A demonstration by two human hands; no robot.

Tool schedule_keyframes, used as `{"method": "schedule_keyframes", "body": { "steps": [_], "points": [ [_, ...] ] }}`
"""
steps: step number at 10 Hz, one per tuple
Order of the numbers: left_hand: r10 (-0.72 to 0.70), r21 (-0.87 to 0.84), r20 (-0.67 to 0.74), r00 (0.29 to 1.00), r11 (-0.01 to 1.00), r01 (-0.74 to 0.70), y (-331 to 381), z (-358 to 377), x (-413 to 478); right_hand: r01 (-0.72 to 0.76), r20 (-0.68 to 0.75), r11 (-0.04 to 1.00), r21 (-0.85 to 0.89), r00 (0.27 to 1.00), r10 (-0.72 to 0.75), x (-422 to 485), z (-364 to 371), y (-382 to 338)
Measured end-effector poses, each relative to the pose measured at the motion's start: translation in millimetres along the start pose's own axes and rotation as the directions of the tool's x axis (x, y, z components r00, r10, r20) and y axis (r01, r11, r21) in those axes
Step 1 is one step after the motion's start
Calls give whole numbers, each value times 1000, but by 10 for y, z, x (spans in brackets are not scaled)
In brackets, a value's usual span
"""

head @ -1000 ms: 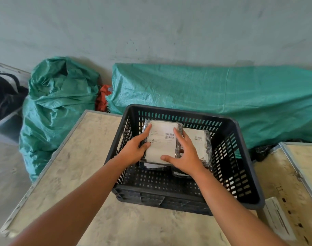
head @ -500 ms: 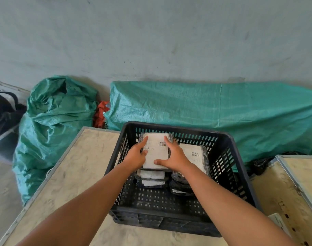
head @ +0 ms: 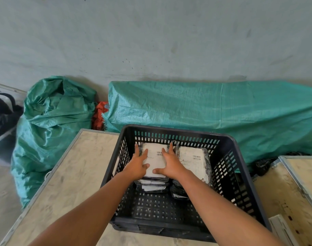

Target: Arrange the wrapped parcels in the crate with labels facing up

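Observation:
A black slatted crate (head: 169,130) stands on the table in front of me. Inside, at the back left, is a stack of parcels wrapped in dark plastic (head: 151,186). The top parcel (head: 156,158) lies on this stack with its white barcode label up. My left hand (head: 136,166) grips its left edge, thumb on top. My right hand (head: 170,165) covers its right side, fingers stretched along the edge. A second stack stands beside it to the right, and its top parcel (head: 193,161) also shows a label. The crate's near half is bare floor.
The crate stands on a worn beige table (head: 77,174) with a metal rim. A second table (head: 284,192) is at the right, with a white flat item (head: 279,228) by its near edge. Green woven sacks (head: 50,130) and a tarp-covered heap (head: 205,110) line the wall.
Both hands carried the labelled parcel down and toward the crate's back left, and it now rests flat on the left stack. The camera tilted upward, showing more wall.

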State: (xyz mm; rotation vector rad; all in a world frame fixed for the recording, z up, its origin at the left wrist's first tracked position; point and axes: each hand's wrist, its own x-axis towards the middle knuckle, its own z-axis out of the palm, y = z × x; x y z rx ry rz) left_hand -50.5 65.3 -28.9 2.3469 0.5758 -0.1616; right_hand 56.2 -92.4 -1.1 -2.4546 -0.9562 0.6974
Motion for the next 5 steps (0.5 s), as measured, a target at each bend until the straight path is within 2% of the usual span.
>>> {"method": "schedule_keyframes", "body": {
  "steps": [2,3,5],
  "points": [
    [-17,91,47,999,996,12,53,-46,15,8,-8,997,-77,1000,-9,-64,-10,-53],
    [-12,99,31,999,995,9,170,-158,-7,32,-29,998,-54,999,-34,-190,-58,-71],
    [91,-25,-92,992,995,-94,583,-478,-283,101,-217,982,159,974,-65,-454,-484,-97]
  ]
}}
